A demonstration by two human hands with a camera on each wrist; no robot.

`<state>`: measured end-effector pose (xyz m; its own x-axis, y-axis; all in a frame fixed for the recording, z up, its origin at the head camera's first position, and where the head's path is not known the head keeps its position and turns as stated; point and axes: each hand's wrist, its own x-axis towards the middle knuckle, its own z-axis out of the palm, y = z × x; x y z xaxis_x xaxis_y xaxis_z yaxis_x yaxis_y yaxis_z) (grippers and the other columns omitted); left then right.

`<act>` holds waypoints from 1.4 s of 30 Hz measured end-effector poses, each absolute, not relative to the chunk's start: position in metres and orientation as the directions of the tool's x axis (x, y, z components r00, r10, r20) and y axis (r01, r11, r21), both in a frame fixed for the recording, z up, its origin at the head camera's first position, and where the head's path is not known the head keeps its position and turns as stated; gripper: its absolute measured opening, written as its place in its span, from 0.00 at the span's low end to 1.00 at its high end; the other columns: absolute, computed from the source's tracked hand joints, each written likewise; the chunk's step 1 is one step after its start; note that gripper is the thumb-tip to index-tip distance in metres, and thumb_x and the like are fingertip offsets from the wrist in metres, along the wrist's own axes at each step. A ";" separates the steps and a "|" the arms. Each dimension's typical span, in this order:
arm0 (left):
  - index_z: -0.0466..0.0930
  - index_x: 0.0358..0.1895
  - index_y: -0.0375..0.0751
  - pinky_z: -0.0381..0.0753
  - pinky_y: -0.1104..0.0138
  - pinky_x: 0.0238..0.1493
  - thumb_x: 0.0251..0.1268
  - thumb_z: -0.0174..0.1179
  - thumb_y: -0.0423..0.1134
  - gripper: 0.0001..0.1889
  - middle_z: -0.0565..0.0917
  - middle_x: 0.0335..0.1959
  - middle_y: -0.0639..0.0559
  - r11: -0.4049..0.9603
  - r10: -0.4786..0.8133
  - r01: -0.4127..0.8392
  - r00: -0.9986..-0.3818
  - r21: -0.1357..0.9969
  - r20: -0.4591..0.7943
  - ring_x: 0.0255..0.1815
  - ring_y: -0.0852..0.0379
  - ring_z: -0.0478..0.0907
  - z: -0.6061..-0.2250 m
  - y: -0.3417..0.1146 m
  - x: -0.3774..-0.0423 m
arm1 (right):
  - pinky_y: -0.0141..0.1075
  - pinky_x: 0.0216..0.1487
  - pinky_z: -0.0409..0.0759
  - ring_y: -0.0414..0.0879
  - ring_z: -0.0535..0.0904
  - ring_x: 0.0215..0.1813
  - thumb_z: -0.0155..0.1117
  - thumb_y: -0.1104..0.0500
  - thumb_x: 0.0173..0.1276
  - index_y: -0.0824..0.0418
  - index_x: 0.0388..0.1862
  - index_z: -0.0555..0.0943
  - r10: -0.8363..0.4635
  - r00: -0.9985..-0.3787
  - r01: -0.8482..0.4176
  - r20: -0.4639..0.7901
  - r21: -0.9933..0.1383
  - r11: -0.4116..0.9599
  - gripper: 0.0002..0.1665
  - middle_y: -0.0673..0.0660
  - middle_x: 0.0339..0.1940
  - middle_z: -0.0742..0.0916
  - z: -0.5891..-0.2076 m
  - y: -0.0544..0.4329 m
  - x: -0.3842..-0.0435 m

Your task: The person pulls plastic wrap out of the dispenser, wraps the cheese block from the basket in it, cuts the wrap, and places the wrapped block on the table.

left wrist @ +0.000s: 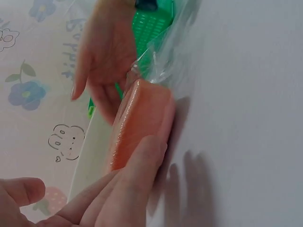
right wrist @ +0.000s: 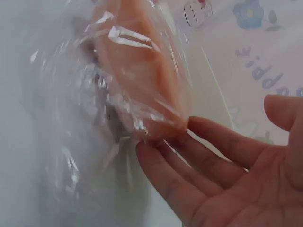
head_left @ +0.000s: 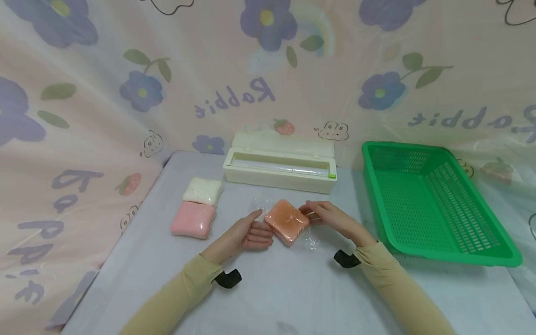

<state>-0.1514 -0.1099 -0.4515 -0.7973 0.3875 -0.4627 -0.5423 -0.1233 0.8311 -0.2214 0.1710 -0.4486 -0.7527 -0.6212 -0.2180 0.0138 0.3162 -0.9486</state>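
Note:
An orange, square, soft-looking block (head_left: 286,221) with cling film around it lies between my two hands near the middle of the table. Loose ends of clear film (head_left: 311,243) stick out at its upper left and lower right. My left hand (head_left: 251,235) is at its left, fingers extended and fingertips against its side, thumb raised apart. On the other side my right hand (head_left: 331,217) has its fingertips at the block's edge, also with fingers extended, as the right wrist view shows. Further left lie a pink block (head_left: 193,219) and a white block (head_left: 203,191), both film-wrapped and side by side.
Behind the orange block stands a cream cling film box (head_left: 279,180), lid up, with a film roll (head_left: 280,166) inside. A green plastic basket (head_left: 444,251) takes up the table's right side. A patterned curtain (head_left: 176,60) hangs along the back and left.

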 end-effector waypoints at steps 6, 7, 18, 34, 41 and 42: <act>0.72 0.58 0.23 0.80 0.55 0.53 0.73 0.42 0.58 0.35 0.79 0.52 0.32 -0.058 0.343 -0.454 -0.846 0.889 -0.409 0.53 0.42 0.79 -0.445 -0.117 -0.163 | 0.48 0.59 0.76 0.58 0.76 0.59 0.39 0.47 0.80 0.72 0.61 0.72 -0.636 -0.751 0.042 -0.179 -0.973 0.225 0.31 0.67 0.60 0.77 -0.454 0.173 -0.191; 0.72 0.59 0.23 0.80 0.55 0.53 0.73 0.42 0.58 0.35 0.79 0.52 0.33 -0.063 0.340 -0.450 -0.849 0.891 -0.405 0.52 0.43 0.79 -0.444 -0.118 -0.165 | 0.48 0.59 0.75 0.58 0.76 0.59 0.40 0.47 0.80 0.73 0.61 0.71 -0.631 -0.757 0.048 -0.170 -0.977 0.205 0.31 0.67 0.60 0.77 -0.455 0.173 -0.186; 0.68 0.59 0.20 0.78 0.52 0.54 0.73 0.50 0.43 0.26 0.79 0.51 0.29 -0.135 0.377 -0.543 -0.802 0.829 -0.463 0.49 0.41 0.80 -0.459 -0.129 -0.192 | 0.43 0.60 0.76 0.55 0.76 0.60 0.54 0.60 0.75 0.70 0.64 0.70 -0.518 -0.854 -0.242 0.049 -0.919 0.312 0.23 0.64 0.60 0.79 -0.471 0.175 -0.162; 0.77 0.53 0.25 0.81 0.56 0.50 0.67 0.59 0.34 0.17 0.82 0.47 0.33 0.035 0.387 -0.502 -0.790 0.864 -0.475 0.43 0.46 0.83 -0.451 -0.120 -0.222 | 0.44 0.73 0.57 0.52 0.54 0.75 0.32 0.62 0.80 0.62 0.74 0.59 -0.972 -0.175 -0.960 0.156 0.191 0.203 0.26 0.58 0.76 0.60 -0.464 0.166 -0.153; 0.77 0.51 0.23 0.82 0.57 0.48 0.63 0.62 0.31 0.16 0.84 0.43 0.36 0.080 0.377 -0.509 -0.780 0.857 -0.499 0.43 0.46 0.83 -0.452 -0.113 -0.225 | 0.44 0.73 0.56 0.51 0.55 0.75 0.21 0.62 0.81 0.59 0.74 0.61 -0.997 0.010 -0.940 0.081 0.342 0.018 0.28 0.58 0.75 0.61 -0.466 0.147 -0.145; 0.76 0.51 0.23 0.83 0.58 0.48 0.63 0.62 0.31 0.16 0.84 0.42 0.37 0.079 0.372 -0.514 -0.780 0.854 -0.503 0.43 0.47 0.83 -0.453 -0.112 -0.225 | 0.44 0.73 0.57 0.51 0.56 0.74 0.23 0.63 0.81 0.59 0.74 0.61 -0.997 0.025 -0.933 0.075 0.359 0.003 0.28 0.58 0.75 0.62 -0.467 0.145 -0.145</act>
<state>-0.2249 -0.1117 -0.4525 -0.7799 0.3720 -0.5034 -0.5138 0.0789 0.8543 -0.1446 0.1449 -0.4669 0.0252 -0.9969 0.0747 -0.9335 0.0033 0.3587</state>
